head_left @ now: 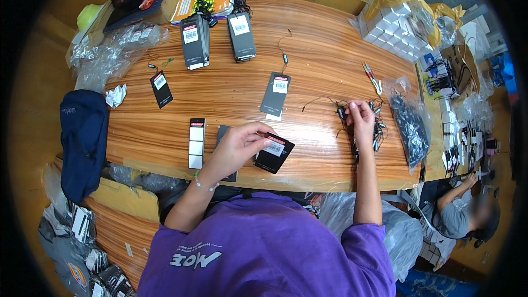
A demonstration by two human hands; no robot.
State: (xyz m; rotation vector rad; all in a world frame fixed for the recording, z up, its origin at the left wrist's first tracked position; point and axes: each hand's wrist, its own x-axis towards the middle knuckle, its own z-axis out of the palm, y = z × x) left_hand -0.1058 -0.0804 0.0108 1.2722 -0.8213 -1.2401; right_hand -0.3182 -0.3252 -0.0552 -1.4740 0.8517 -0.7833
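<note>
My left hand [239, 146] grips a black hang tag [273, 160] with a white barcode sticker, between thumb and fingers. Beneath that hand, more dark tags [222, 134] lie partly hidden. My right hand [361, 118] is pinched over a heap of black tag strings [378, 129]; a thin string seems to lead from its fingertips. Ahead of my left hand lies a grey hang tag [275, 96] with a string looped through its top. A strip of white stickers [196, 146] is left of my left hand. Another tag [161, 89] rests farther left.
Two stacks of strung tags, a left one [196, 49] and a right one [242, 38], sit at the back. Red-handled snips [372, 78] and a plastic bag of strings [408, 124] are at right. White boxes [393, 25] fill the far right corner. A person [467, 212] works beyond.
</note>
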